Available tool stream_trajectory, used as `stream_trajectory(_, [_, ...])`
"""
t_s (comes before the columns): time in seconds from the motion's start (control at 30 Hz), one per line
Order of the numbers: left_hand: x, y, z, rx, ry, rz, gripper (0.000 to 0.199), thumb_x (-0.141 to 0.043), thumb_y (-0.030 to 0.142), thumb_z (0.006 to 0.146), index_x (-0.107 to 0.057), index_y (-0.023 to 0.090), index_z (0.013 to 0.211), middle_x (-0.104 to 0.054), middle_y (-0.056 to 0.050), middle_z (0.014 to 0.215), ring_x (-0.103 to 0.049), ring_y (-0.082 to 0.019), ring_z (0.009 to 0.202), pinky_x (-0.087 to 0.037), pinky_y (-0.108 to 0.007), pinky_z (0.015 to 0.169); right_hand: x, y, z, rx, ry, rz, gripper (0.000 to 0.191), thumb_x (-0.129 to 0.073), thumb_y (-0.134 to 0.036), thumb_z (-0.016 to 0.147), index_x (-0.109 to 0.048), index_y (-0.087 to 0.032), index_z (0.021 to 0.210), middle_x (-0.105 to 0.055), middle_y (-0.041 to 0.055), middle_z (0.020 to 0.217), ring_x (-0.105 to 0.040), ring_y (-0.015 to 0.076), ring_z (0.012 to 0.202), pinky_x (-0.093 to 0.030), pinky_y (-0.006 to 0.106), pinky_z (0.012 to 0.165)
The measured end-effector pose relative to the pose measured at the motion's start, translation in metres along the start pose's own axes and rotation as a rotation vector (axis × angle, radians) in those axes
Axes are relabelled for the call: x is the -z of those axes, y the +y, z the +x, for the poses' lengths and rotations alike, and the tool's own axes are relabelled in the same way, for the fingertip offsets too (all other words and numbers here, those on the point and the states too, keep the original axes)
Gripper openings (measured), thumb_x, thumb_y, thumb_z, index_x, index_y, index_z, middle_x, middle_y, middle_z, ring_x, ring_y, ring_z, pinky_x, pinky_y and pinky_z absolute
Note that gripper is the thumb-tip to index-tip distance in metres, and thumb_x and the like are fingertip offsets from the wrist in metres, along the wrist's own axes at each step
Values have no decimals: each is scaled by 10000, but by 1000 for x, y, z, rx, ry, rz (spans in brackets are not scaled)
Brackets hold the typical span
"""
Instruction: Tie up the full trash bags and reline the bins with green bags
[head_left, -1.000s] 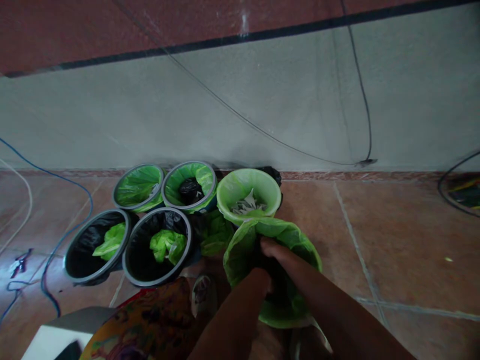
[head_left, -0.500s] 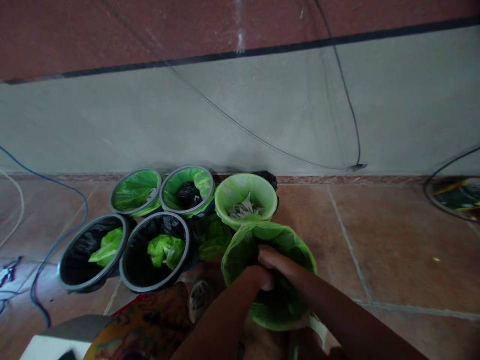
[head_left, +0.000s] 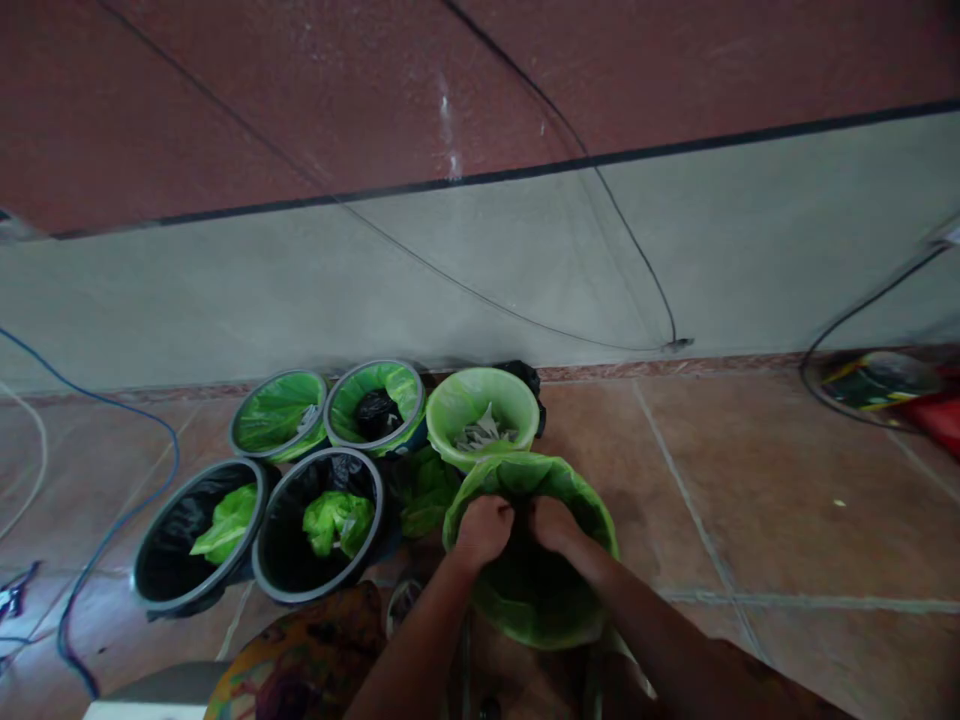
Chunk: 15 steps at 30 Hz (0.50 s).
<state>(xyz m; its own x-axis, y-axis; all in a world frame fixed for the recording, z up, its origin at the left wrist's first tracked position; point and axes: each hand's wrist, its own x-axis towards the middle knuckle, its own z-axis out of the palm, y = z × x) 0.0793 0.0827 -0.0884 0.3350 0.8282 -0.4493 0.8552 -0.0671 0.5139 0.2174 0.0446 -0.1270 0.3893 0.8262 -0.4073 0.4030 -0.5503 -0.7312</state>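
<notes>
In front of me stands a bin lined with a green bag (head_left: 544,625), its liner folded out over the rim. Both of my hands are inside its mouth, a short way apart. My left hand (head_left: 486,528) is closed, knuckles up, near the left wall of the liner. My right hand (head_left: 553,523) is curled with the fingers pointing down into the bin. Whatever the fingers hold is hidden in the dark inside. Touching this bin's far side is a pale green bin (head_left: 444,400) with grey-white scraps (head_left: 486,430) in it.
To the left stand two black-lined bins (head_left: 262,560) holding crumpled green bags (head_left: 337,520). Behind them are two green-lined bins (head_left: 277,410), one with a black bag (head_left: 377,413). A blue cable (head_left: 112,400) crosses the tiled floor; a thin cable (head_left: 637,245) hangs along the wall.
My hands, close together and overlapping before, have moved apart inside the bin; the left went left and up. The view has tilted up slightly.
</notes>
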Motion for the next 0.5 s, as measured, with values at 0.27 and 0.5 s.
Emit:
stream_trajectory(0.27, [25,-17,3,16,245,234,372,-427,187,928,-531,113,1278,-658,-161,1186,-617,-240,1117,-457,-310,948,44,-19,-11,75,329,-540,360,-444,-221,904,-601,-136,1217,-668,165,1122,-603,283,1078,-427,365,882])
stream_trajectory(0.5, [10,-33,17,129,34,332,327,-336,106,936,-562,107,1173,-704,-154,1038,-663,-223,1045,-471,-275,857,56,21,5,-1,-23,-536,328,-391,-122,906,-650,-81,1103,-706,165,1016,-669,226,973,-447,263,783])
